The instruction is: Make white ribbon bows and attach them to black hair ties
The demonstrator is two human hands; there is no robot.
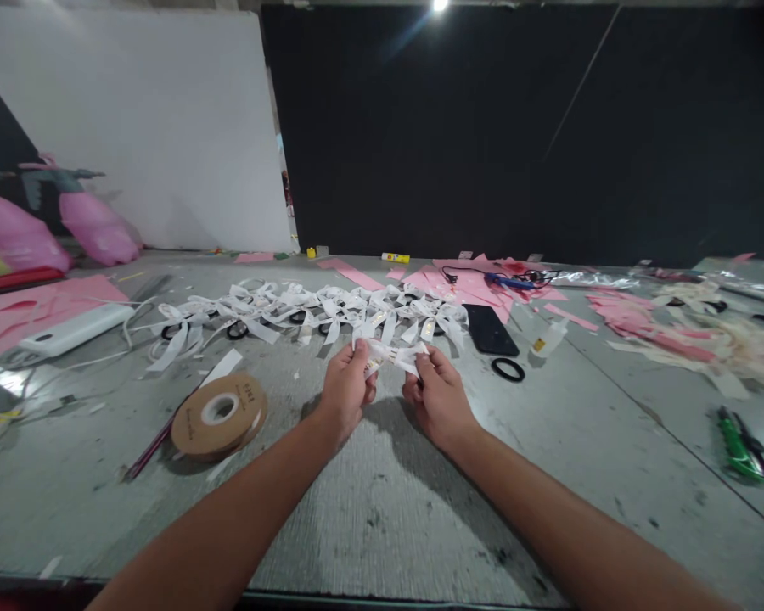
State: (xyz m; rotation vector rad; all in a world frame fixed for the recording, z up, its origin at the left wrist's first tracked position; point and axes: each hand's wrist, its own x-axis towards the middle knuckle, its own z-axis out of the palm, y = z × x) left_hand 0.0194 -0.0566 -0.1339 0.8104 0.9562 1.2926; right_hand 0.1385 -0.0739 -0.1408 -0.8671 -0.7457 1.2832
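Observation:
A white ribbon bow (391, 353) with gold marks is stretched between my two hands above the table's middle. My left hand (347, 386) pinches its left side between thumb and fingers. On the other side, my right hand (440, 390) grips the right loop the same way. Just beyond my hands lies a long heap of white ribbon bows (318, 310), some with black hair ties under them. To the right of my right hand rests a black hair tie (508, 369), close to a dark phone (490, 329). A cardboard ribbon spool (220, 416) lies left of my left forearm.
A white power strip (76, 329) with cables sits at the left. Small clear bottle (548, 338), pink paper scraps (477, 284) and a blue-handled tool (509, 281) lie beyond on the right. Green-handled cutters (742, 445) are at far right. Panels stand behind the table.

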